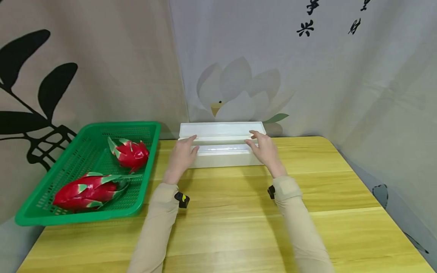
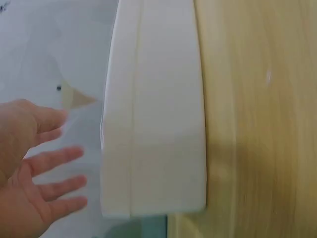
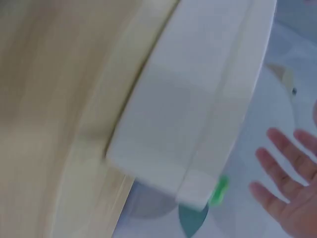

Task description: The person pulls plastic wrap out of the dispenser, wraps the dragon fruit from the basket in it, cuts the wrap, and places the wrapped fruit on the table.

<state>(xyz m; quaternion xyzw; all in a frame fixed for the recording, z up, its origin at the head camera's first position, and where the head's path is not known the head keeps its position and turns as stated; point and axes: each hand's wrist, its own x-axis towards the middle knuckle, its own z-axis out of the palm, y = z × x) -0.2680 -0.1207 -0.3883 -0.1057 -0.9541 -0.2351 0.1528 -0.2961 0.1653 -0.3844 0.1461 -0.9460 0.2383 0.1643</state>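
Note:
A long white box (image 1: 227,161) sits near the table's back edge, with its white lid (image 1: 222,129) raised behind it. It looks like a plastic wrap dispenser; a glossy strip (image 1: 223,148) runs along its opening. At the box's left end is my left hand (image 1: 181,155), thumb and fingers apart. My right hand (image 1: 266,151) is over the right end, its fingers loosely bent. Both wrist views show spread fingers beside the box (image 2: 166,114), gripping nothing; whether any fingertip touches the lid cannot be told.
To the left stands a green plastic basket (image 1: 155,151) holding two red dragon fruits, one farther back (image 1: 133,153) and one nearer (image 1: 85,191). The wooden table (image 1: 225,227) reaches a printed curtain (image 1: 232,45) behind.

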